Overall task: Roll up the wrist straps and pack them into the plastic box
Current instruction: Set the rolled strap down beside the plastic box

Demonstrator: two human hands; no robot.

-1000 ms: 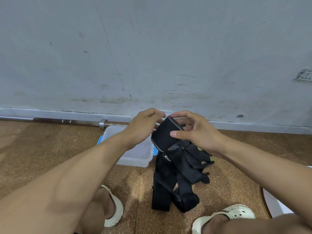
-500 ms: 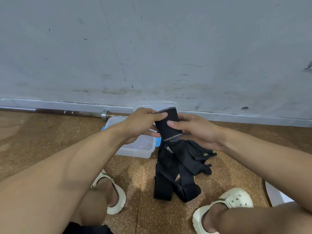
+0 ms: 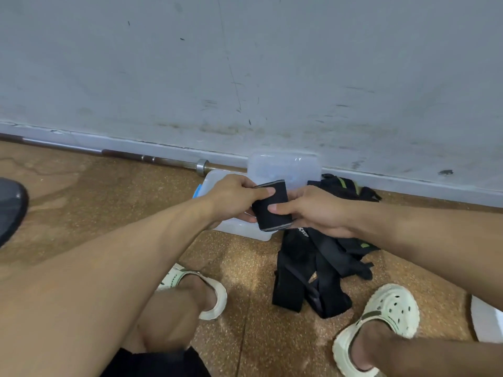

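Observation:
A rolled black wrist strap point(image 3: 272, 210) is held between both hands above the near right part of the clear plastic box point(image 3: 239, 228). My left hand point(image 3: 234, 197) grips its upper left side, thumb on top. My right hand point(image 3: 313, 210) pinches its right side, thumb across the front. A pile of loose black straps point(image 3: 313, 270) lies on the floor right of the box, under my right wrist. More black and green straps point(image 3: 343, 186) lie by the wall.
The box's clear lid point(image 3: 283, 165) leans against the wall behind the box. A barbell point(image 3: 152, 159) lies along the skirting at left. My feet in pale clogs point(image 3: 386, 311) flank the pile. A white object point(image 3: 487, 319) sits at the right edge.
The camera tilted down and the view shifted. Both hands keep hold of the rolled strap and have carried it slightly left, over the box's edge.

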